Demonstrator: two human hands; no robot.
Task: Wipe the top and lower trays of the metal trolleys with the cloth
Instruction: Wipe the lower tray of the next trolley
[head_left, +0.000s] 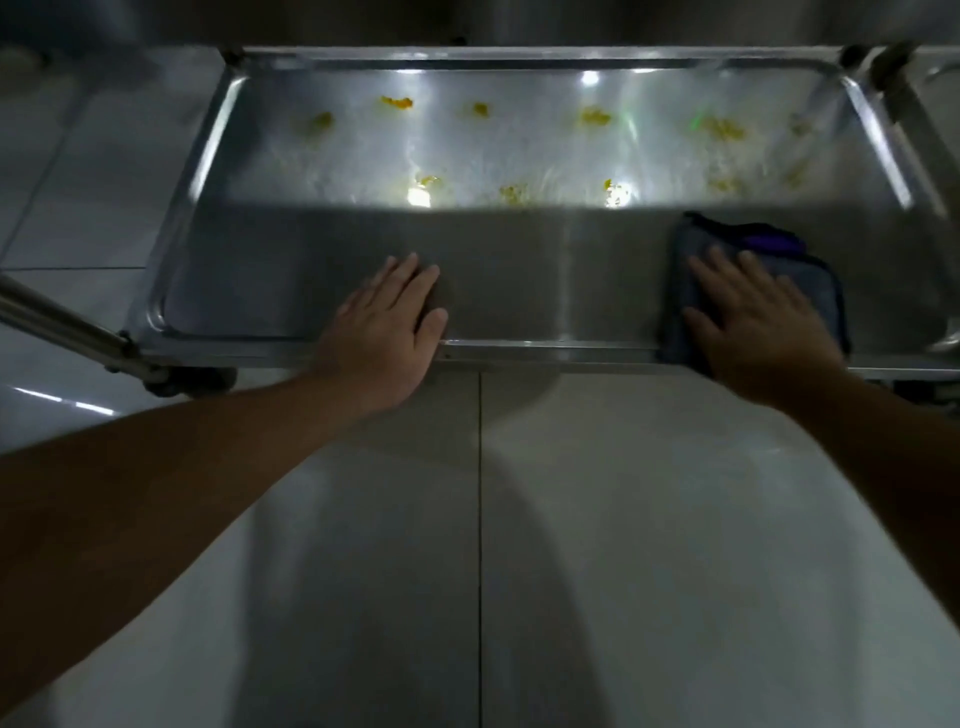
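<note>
Metal trolley tray (322, 249): landmark; low, over pale floor tiles (571, 519). Left hand (387, 325): flat, fingers spread, on tray's near rim, gripping nothing. Yellow smears (595, 117): scattered over tray's far half. Right hand (753, 317): flat, open-palmed, pressing grey-purple cloth (810, 280) onto tray's near right corner, cloth overlapping the rim.

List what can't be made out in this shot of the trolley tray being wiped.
- Head view: the tray under the cloth and right hand is covered; stains there can't be judged.
- Tray under the left hand: hidden.
- Near half of the tray: in deep shadow, too dark to tell clean from dirty.
- Yellow spots: blurred by glare; what they are is unclear.
- Tray's right end: cut off by the frame edge.
</note>
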